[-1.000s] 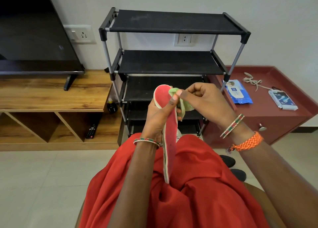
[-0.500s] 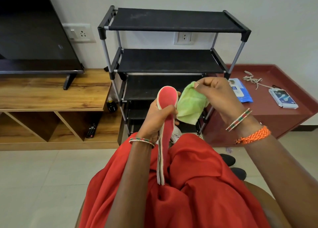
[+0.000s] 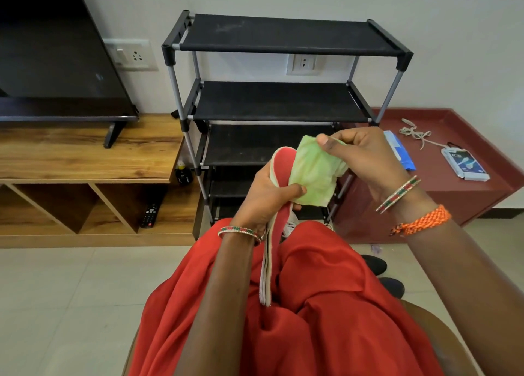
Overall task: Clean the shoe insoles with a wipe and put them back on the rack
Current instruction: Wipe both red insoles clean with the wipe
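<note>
Red garment [image 3: 326, 319], beaded bangles [image 3: 239, 231], orange braided wristband [image 3: 422, 219].

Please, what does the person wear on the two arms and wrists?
Both forearms are bare, with no sleeves in view. The left hand has a thin bangle at the wrist, beaded in red, green and white. The right hand has a pair of similar thin bangles, and below them a braided orange thread band with a frayed knot.
</note>
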A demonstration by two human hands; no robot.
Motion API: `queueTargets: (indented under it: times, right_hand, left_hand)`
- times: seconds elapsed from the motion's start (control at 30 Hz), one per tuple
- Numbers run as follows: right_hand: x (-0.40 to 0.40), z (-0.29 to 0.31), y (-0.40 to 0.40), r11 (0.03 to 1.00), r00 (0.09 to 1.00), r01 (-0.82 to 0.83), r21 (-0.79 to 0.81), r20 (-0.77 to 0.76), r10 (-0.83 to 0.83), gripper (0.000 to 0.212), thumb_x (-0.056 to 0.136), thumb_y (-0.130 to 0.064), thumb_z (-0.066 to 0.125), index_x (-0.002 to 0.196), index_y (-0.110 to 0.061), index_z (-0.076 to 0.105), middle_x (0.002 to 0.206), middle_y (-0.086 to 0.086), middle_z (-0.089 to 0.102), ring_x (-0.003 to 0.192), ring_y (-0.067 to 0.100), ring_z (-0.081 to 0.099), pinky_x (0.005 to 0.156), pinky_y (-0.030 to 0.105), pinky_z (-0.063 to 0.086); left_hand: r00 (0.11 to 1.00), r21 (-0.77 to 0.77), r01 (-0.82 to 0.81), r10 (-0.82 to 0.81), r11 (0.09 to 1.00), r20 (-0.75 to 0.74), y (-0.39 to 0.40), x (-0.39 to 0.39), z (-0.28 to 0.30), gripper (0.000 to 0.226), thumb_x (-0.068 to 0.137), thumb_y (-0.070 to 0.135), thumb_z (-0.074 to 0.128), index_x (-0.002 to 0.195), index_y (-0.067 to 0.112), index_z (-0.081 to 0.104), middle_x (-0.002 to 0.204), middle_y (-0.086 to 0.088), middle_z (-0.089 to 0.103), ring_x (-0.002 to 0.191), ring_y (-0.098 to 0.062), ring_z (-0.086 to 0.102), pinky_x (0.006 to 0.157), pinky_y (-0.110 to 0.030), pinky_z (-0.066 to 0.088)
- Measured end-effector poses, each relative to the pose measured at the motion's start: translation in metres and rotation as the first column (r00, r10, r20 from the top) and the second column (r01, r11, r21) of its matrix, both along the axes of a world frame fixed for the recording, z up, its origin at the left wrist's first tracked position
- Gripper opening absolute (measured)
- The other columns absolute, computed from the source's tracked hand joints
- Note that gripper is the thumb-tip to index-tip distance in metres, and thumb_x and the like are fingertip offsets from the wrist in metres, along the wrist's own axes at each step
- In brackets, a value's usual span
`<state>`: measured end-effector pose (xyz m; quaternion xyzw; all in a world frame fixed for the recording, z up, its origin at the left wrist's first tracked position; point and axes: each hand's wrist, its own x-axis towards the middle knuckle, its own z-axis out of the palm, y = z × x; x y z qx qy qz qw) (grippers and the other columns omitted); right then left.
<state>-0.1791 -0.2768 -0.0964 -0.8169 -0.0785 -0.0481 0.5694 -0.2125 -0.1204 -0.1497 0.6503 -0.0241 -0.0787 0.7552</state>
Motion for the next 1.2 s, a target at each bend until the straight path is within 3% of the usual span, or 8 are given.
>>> queueTargets:
  times: [0.1,0.23,0.37,0.6,0.8,1.0,1.1,1.2]
  right_hand:
    - [0.001,-0.004,-0.003,1.0,1.0,0.022,-0.005,-0.007,-0.022,0.019,0.089,-0.025,0.063,0.073,-0.015,0.068,0.068,-0.002,0.068,0.06,0.004,0.063,0.056,0.025,0.051]
    - [0.0,-0.005,0.001,1.0,0.999,0.012,-0.019,0.048,-0.012,0.014,0.089,-0.023,0.062,0.081,-0.013,0.069,0.073,-0.004,0.067,0.061,-0.003,0.063,0.052,0.013,0.046]
    - [-0.006,-0.005,0.007,0.987,0.973,-0.125,-0.105,0.18,0.143,0.01,0.088,-0.015,0.064,0.094,-0.016,0.072,0.088,-0.004,0.071,0.082,-0.001,0.066,0.071,0.012,0.049]
    - [-0.026,-0.041,0.009,0.86,0.839,-0.179,-0.477,0.382,0.387,0.026,0.084,-0.025,0.061,0.108,-0.022,0.07,0.119,-0.007,0.064,0.124,0.015,0.05,0.101,0.044,0.043]
    - [-0.026,-0.038,0.003,0.91,0.906,-0.211,-0.357,0.277,0.319,0.027,0.079,-0.042,0.061,0.095,-0.026,0.074,0.138,-0.003,0.05,0.137,0.013,0.033,0.11,0.049,0.03]
    - [-0.015,-0.013,0.006,0.991,0.988,-0.13,-0.039,0.074,0.132,0.02,0.079,-0.03,0.068,0.096,-0.021,0.061,0.111,-0.002,0.066,0.105,0.012,0.061,0.092,0.035,0.047]
    - [-0.006,-0.001,0.0,0.942,0.928,-0.32,-0.097,-0.233,0.291,0.023,0.083,-0.015,0.068,0.103,-0.006,0.061,0.092,0.014,0.068,0.083,0.018,0.062,0.076,0.029,0.048]
    - [-0.008,0.0,-0.001,0.923,0.918,-0.337,-0.185,-0.281,0.279,0.023,0.081,-0.018,0.07,0.091,0.0,0.062,0.075,0.012,0.064,0.061,0.006,0.058,0.056,0.017,0.046]
  left_hand:
    - [1.0,-0.025,0.007,-0.008,1.0,-0.028,0.002,-0.001,0.002,0.031,0.079,-0.009,0.065,0.097,0.015,0.056,0.086,-0.005,0.065,0.065,-0.011,0.067,0.059,-0.025,0.057]
    - [0.991,-0.144,0.043,-0.06,0.989,-0.116,0.0,-0.004,0.003,0.017,0.086,0.013,0.066,0.101,0.009,0.061,0.088,-0.011,0.069,0.063,-0.015,0.068,0.055,-0.024,0.057]
    - [0.979,-0.14,-0.101,0.073,0.985,-0.189,-0.006,0.0,0.0,0.02,0.085,0.017,0.068,0.1,0.004,0.063,0.086,-0.014,0.07,0.067,-0.019,0.068,0.052,-0.027,0.057]
    - [0.951,-0.337,-0.196,0.096,0.921,-0.293,-0.001,0.001,0.003,0.007,0.087,-0.004,0.056,0.081,0.0,0.057,0.05,-0.005,0.056,0.039,-0.011,0.056,0.04,-0.02,0.046]
    - [0.955,-0.393,-0.144,0.023,0.908,-0.296,0.004,0.001,0.001,0.029,0.091,0.013,0.059,0.115,-0.003,0.06,0.064,-0.007,0.069,0.054,-0.013,0.066,0.049,-0.022,0.053]
    - [0.991,-0.256,-0.092,0.063,0.962,-0.119,0.003,0.001,0.0,0.01,0.084,0.005,0.065,0.093,0.009,0.067,0.066,-0.006,0.066,0.052,-0.013,0.062,0.047,-0.023,0.05]
    - [0.997,-0.192,-0.062,0.052,0.979,-0.054,0.004,0.001,-0.001,0.009,0.083,0.007,0.066,0.09,0.011,0.068,0.075,-0.006,0.068,0.061,-0.012,0.064,0.053,-0.023,0.052]
    - [0.997,-0.234,-0.054,0.041,0.971,-0.062,0.005,0.002,-0.002,0.018,0.085,0.006,0.063,0.1,0.015,0.067,0.08,-0.003,0.069,0.067,-0.011,0.065,0.055,-0.023,0.052]
